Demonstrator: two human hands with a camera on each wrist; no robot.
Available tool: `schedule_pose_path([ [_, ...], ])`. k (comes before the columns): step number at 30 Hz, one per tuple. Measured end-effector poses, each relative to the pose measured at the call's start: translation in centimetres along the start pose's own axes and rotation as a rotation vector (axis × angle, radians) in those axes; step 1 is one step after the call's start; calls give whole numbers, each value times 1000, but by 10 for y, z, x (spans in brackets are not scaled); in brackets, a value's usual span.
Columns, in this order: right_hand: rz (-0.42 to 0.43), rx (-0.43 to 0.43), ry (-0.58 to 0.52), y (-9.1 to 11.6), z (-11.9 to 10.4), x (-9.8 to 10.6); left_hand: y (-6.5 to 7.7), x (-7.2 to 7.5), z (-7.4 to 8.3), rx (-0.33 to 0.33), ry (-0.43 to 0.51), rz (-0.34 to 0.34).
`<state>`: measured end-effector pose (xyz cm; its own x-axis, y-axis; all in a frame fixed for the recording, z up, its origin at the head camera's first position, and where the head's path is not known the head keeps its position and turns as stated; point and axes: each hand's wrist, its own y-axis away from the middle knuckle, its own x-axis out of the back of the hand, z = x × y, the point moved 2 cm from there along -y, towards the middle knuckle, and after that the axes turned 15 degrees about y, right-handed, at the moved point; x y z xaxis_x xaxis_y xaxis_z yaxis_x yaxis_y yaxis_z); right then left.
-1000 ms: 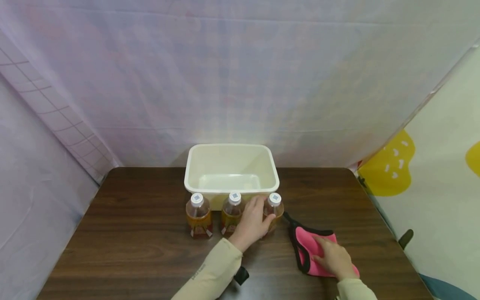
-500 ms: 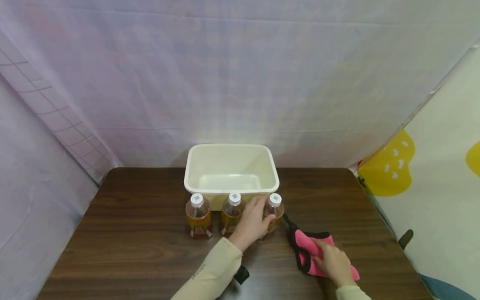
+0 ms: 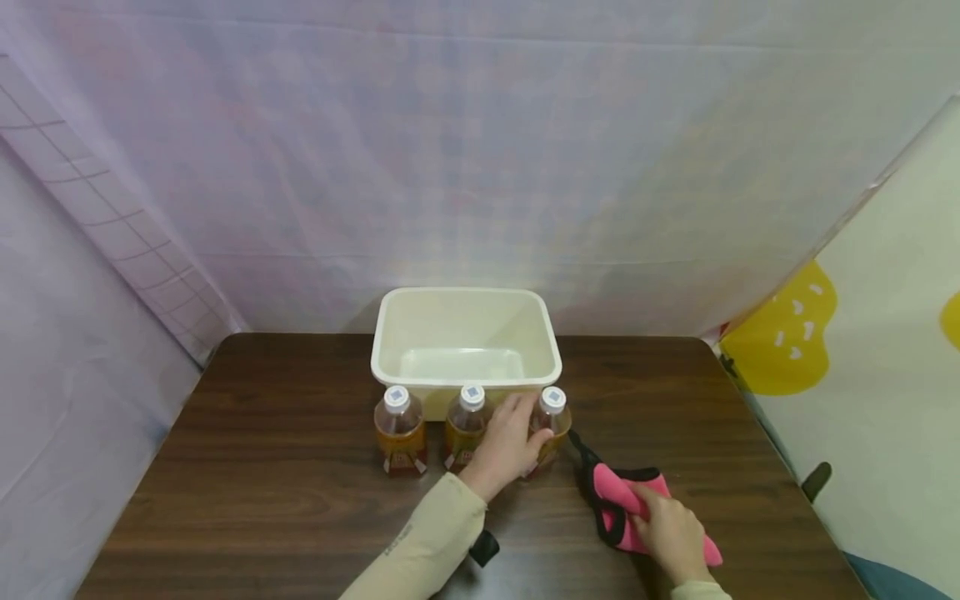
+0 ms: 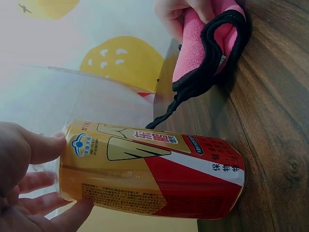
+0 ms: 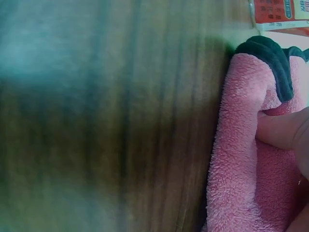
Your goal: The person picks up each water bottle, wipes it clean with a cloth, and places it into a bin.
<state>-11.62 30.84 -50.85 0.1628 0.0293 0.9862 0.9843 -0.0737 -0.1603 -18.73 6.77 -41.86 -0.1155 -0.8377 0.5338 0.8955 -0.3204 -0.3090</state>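
Observation:
In the head view, three drink bottles with white caps stand upright in a row: a left bottle [image 3: 401, 433], a middle bottle [image 3: 467, 429] and a right bottle [image 3: 553, 415]. My left hand [image 3: 504, 448] grips the right bottle near its shoulder. The left wrist view shows thumb and fingers around that bottle's upper part, above its gold and red label [image 4: 154, 169]. A pink cloth with black edging [image 3: 617, 490] lies to the right, partly folded. My right hand [image 3: 671, 533] pinches it, and in the right wrist view the thumb [image 5: 280, 129] presses into its fluffy fold.
A cream plastic bin [image 3: 467, 382] stands behind the bottles against the hanging curtain [image 3: 465, 167]. The cloth's black strap [image 3: 577, 437] trails toward the right bottle. A small black object [image 3: 484, 549] shows beside the left sleeve on the wooden table [image 3: 262, 517].
My right hand has gathered the pink cloth into a raised fold and tightened its hold. The left hand and the bottles stay in place.

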Motion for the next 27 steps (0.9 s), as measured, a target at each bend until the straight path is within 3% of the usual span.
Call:
schedule_pose_path([
  [6,-16,-23,-5,-1,1,7,0,0,-1,-7,-7,2],
  [14,107,-84,-135,-8,-6,29,-1,-1,-2,-6,-6,2],
  [18,213,-97,-245,-13,-15,40,-1,-1,-3,3,-3,-4],
  [23,363,-41,-414,-19,-26,49,-2,-1,-3,-8,-3,-7],
  [27,354,-49,-574,-23,-37,52,-2,-1,-4,-17,-6,-2],
])
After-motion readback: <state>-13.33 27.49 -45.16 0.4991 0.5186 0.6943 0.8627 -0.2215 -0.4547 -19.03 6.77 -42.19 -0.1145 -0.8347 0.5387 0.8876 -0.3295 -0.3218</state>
